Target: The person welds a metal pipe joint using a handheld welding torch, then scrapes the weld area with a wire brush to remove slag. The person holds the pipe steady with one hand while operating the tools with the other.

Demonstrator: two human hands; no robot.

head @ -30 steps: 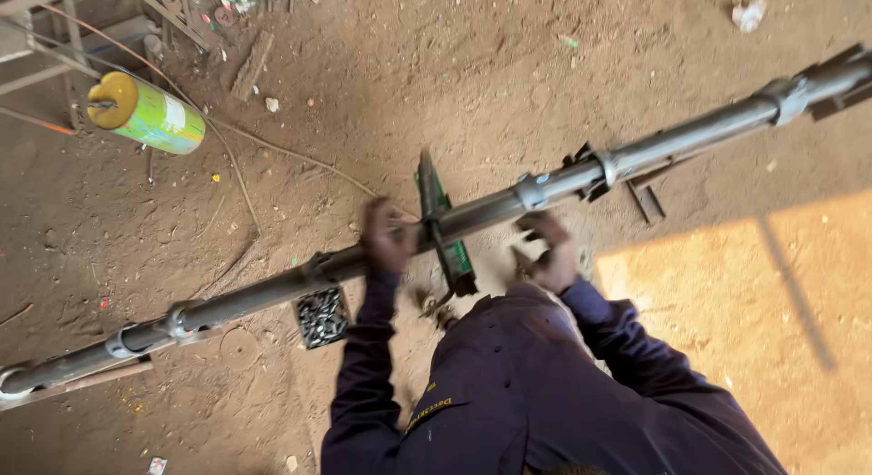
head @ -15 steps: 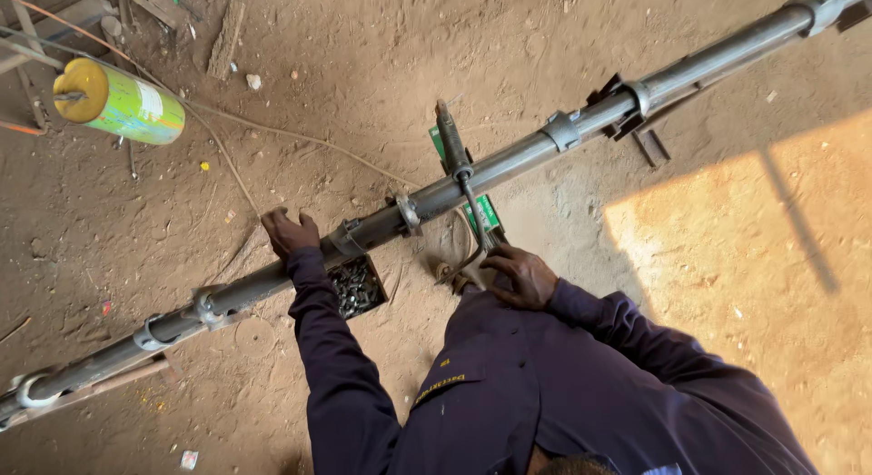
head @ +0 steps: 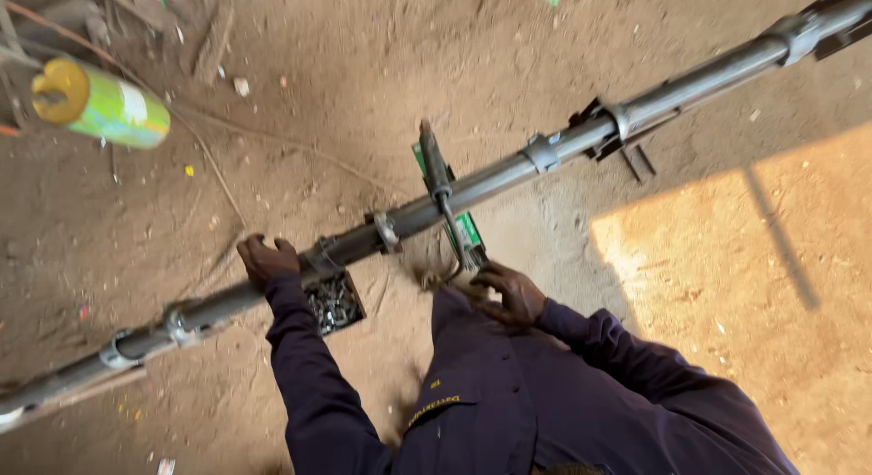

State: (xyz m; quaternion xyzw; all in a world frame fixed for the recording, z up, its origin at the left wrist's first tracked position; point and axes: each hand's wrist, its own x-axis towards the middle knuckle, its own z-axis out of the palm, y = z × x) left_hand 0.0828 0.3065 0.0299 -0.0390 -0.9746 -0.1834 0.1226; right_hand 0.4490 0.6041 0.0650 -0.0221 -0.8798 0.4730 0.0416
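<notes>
A long pipe (head: 490, 184) is running across the dirt floor (head: 690, 284). A box of bolts (head: 334, 302) is sitting under it; a can (head: 100, 103) is lying far left.

Left hand (head: 265, 260) on pipe (head: 509, 171) (dusty)

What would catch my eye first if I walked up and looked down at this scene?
A long grey metal pipe runs slantwise across the sandy ground, ringed with clamps. The left hand rests on it, just above a small box of dark metal bits, while the right hand sits at the lower end of a green-handled tool crossing the pipe. A yellow-green cylinder lies top left.
</notes>
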